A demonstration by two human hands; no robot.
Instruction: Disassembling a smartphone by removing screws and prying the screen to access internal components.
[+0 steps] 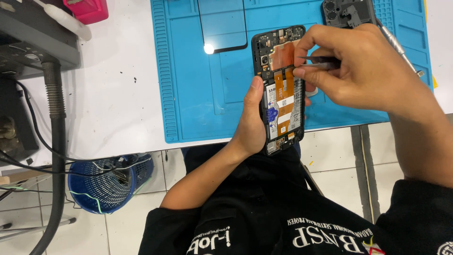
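Phone (281,94), back off, orange flex exposed, in left hand (250,125); right hand (363,66) pinching probably tweezers (318,60).

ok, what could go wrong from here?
1. The tweezers in the right hand point into the opened phone near the orange flex cable; a slip could tear it.
2. The left hand holds the phone off the blue mat, past the table edge, so it could drop to the floor.
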